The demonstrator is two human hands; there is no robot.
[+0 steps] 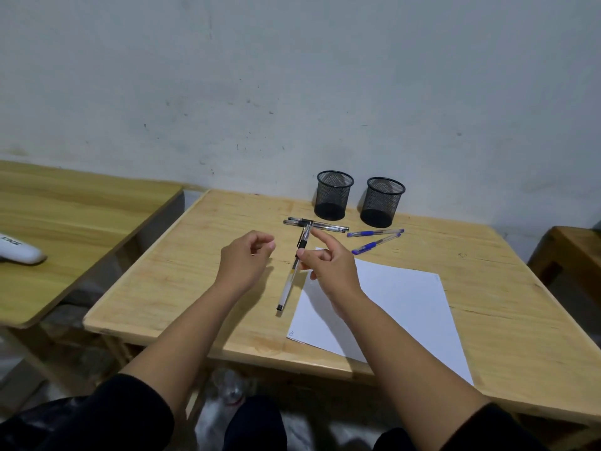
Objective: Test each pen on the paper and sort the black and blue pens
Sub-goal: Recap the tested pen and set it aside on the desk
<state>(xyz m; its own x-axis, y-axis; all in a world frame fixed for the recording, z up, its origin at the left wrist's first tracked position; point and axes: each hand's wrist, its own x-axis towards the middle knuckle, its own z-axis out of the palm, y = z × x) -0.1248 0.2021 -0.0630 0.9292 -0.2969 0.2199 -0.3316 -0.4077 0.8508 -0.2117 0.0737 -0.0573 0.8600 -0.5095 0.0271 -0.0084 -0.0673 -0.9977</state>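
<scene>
At 9 o'clock from my hands I see a second wooden table [65,222] with a white object [19,252] lying on it, printed text on it too blurred to read. My left hand [244,258] hovers over the work table [182,271], fingers loosely curled toward the thumb, pinching nothing I can see. Just at its 3 o'clock is the black pen [290,278], clear barrel, black grip, tilted with the end cap toward 6 o'clock and the tip toward 12. My right hand [325,265] has that pen pinched between thumb and a curled finger near the grip section, index finger stretched out toward 11 o'clock. I can't tell if the pen's lower end touches the table or sits just above it. At 12 o'clock from the hands, more black pens [317,224] lie in a row across the table, side by side; the held pen's tip overlaps them in view. Behind those, toward the wall, two black mesh pen cups stand upright, near each other: left cup [333,196], right cup [383,203]. At 2 o'clock from my right hand two blue pens [375,237] lie close together on the table. The white paper [400,304] lies flat at 4 o'clock, my right wrist over its left edge.
</scene>
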